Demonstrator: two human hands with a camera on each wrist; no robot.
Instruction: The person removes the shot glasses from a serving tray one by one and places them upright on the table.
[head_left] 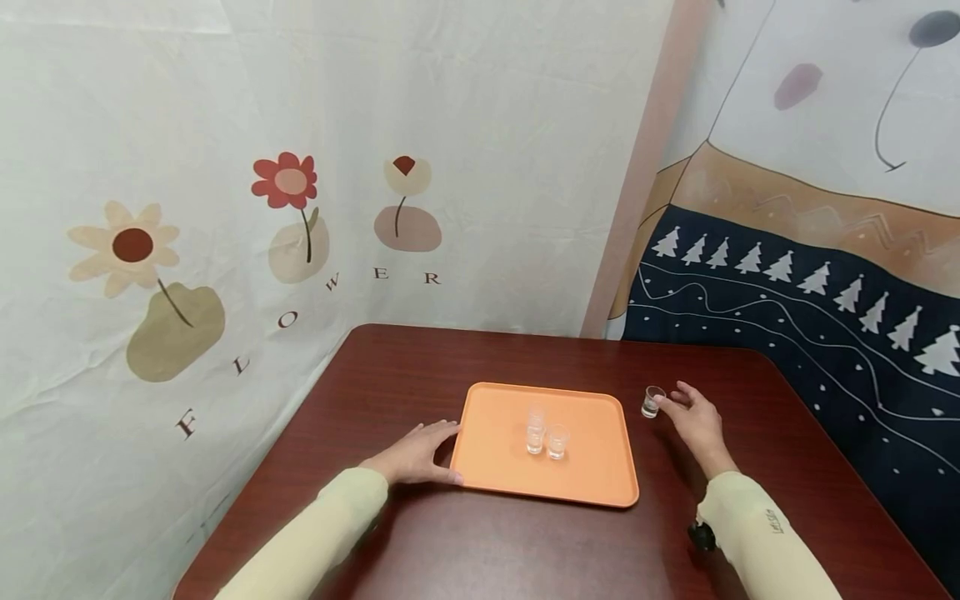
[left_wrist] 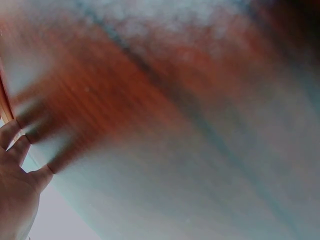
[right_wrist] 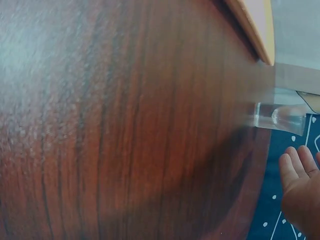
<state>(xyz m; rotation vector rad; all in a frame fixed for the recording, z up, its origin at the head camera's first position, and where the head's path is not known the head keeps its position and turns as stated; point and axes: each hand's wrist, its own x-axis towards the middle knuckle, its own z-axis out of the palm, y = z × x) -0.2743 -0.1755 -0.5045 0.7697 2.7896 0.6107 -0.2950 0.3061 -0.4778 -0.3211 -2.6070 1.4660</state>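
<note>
A person's two hands rest by an orange tray on a dark wooden table.

The right hand, fingers loosely spread, holds nothing; a small clear glass stands upright on the table just beyond its fingertips, right of the tray. The left hand lies flat against the tray's left edge. A careless nudge could probably tip the light glass.
</note>
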